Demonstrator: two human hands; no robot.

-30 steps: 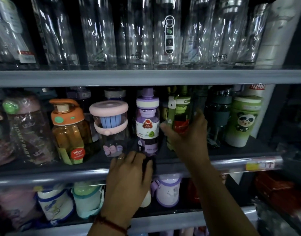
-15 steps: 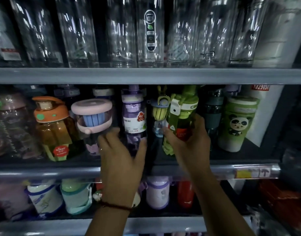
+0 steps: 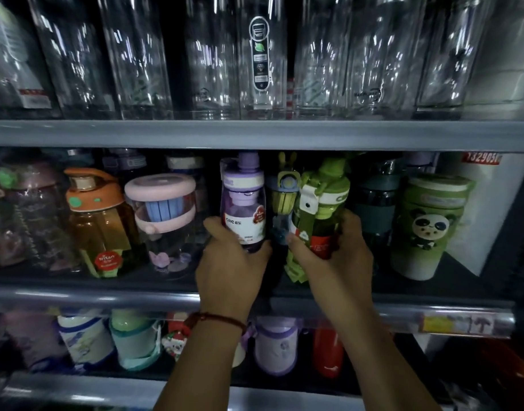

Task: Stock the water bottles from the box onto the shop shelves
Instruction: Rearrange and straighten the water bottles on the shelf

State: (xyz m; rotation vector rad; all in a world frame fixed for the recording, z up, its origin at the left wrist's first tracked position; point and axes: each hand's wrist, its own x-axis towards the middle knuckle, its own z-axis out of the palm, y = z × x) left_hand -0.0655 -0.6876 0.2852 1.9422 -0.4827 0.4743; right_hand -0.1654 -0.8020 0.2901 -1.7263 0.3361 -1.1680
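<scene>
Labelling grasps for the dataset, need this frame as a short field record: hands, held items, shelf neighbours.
left hand: grips purple bottle
right hand: grips green bottle, top leaning right
level: middle shelf
left of purple bottle: pink-lidded bottle, then orange bottle
right of green bottle: dark bottle, then panda cup
upper shelf: clear bottles

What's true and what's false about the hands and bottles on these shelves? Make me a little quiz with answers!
1. The left hand grips the purple bottle. True.
2. The right hand holds an orange bottle. False: it holds the green bottle.
3. The panda cup stands right of the green bottle. True.
4. Red bottles fill the highest level. False: the top shelf holds clear bottles.
5. A bracelet is on the right wrist. False: the red bracelet is on the left wrist.
</scene>
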